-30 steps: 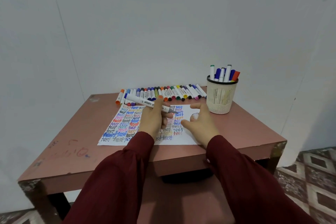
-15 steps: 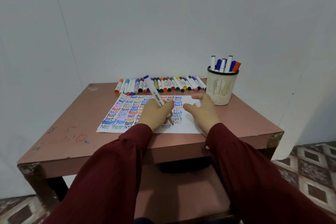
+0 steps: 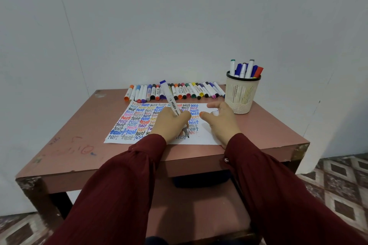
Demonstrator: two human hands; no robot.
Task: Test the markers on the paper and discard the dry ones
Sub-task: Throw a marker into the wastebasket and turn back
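Left hand (image 3: 171,123) grips marker (image 3: 172,103) over paper (image 3: 206,137); right hand (image 3: 221,123) holds cap (image 3: 215,113).

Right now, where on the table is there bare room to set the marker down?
Widest: the table left of the paper, to its edge. Smaller: right of the paper, in front of the cup. Crowded: the marker row at the back, and mid-paper, where the left hand grips the marker and the right hand holds a cap.

Head camera, one wide-angle view: set on the near side of the table (image 3: 65,145), above it, facing forward and down toward the far wall (image 3: 179,16). Close range: both sleeves (image 3: 123,195) fill the near foreground, paper (image 3: 207,136) at centre, floor tiles (image 3: 338,195) at the right and left corners
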